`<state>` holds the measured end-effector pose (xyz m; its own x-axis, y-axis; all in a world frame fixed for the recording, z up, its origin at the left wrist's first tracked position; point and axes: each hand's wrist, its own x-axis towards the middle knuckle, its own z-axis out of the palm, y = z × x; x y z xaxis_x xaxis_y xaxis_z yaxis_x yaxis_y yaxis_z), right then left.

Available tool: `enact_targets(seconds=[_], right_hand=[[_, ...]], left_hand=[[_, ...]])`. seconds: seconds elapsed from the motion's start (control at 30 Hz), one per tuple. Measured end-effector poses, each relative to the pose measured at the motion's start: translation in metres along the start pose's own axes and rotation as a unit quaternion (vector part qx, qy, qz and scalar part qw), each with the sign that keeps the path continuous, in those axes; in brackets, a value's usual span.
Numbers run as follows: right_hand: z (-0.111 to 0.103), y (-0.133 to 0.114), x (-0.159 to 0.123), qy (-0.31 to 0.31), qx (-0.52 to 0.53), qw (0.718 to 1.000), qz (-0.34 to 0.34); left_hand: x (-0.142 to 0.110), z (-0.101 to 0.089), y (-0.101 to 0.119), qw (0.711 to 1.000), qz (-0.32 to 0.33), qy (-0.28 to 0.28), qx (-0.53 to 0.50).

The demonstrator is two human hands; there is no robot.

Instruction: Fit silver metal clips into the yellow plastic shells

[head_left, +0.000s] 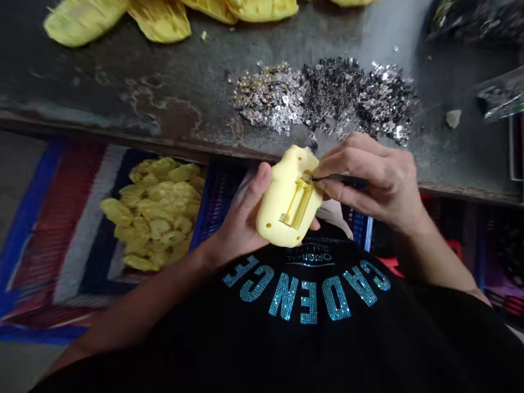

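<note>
My left hand (pixel 248 215) is closed round a pale yellow plastic casing (pixel 272 210), holding it in front of my chest. An open battery compartment (pixel 298 203) with two long slots faces up, and small screw holes sit near the casing's corners. My right hand (pixel 370 177) pinches a thin dark tool (pixel 346 178), perhaps tweezers. Its tip meets the upper end of the compartment; whether it grips a small part there I cannot tell. Just beyond my hands, piles of small metal contact pieces (pixel 268 98) lie on the workbench (pixel 200 82).
More yellow casings (pixel 159 19) lie along the bench's far side. Below at left, a heap of yellow plastic parts (pixel 158 210) rests on a striped sheet (pixel 73 218). Clear bags of metal pieces (pixel 501 95) are at the right. A blue crate (pixel 215 191) stands under the bench edge.
</note>
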<state>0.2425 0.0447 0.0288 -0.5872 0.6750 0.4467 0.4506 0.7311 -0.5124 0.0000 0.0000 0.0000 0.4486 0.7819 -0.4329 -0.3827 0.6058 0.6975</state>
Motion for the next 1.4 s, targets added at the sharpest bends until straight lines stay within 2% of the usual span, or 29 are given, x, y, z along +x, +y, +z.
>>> enact_targets(seconds=[0.17,0.33,0.43,0.57,0.73,0.97,1.17,1.4], right_hand=[[-0.005,-0.005,0.0,-0.018,-0.028,0.998,-0.048],[-0.009,-0.013,-0.001,-0.019,-0.048,0.997,-0.06],[-0.009,-0.016,-0.003,-0.008,-0.068,0.996,-0.06],[-0.009,-0.017,-0.006,-0.025,-0.108,0.993,-0.047],[-0.01,-0.02,-0.006,-0.008,-0.128,0.988,-0.085],[-0.012,-0.023,-0.005,-0.041,-0.166,0.982,-0.083],[-0.006,-0.022,-0.009,-0.011,-0.152,0.983,-0.104],[-0.002,-0.021,-0.02,0.014,-0.145,0.985,-0.093]], left_hand=[[0.001,0.004,-0.004,1.0,0.015,-0.005,-0.011],[-0.001,0.009,-0.006,0.999,0.038,0.005,-0.031],[-0.002,0.01,-0.005,0.999,0.02,0.007,-0.025],[0.0,0.006,-0.005,0.999,0.007,-0.023,-0.025],[0.003,0.002,-0.005,0.995,0.022,-0.085,-0.043],[0.0,0.016,-0.005,0.997,0.059,-0.018,-0.035],[-0.001,0.014,-0.002,0.998,0.049,-0.028,-0.001],[0.001,0.015,-0.002,0.997,0.04,-0.029,-0.059]])
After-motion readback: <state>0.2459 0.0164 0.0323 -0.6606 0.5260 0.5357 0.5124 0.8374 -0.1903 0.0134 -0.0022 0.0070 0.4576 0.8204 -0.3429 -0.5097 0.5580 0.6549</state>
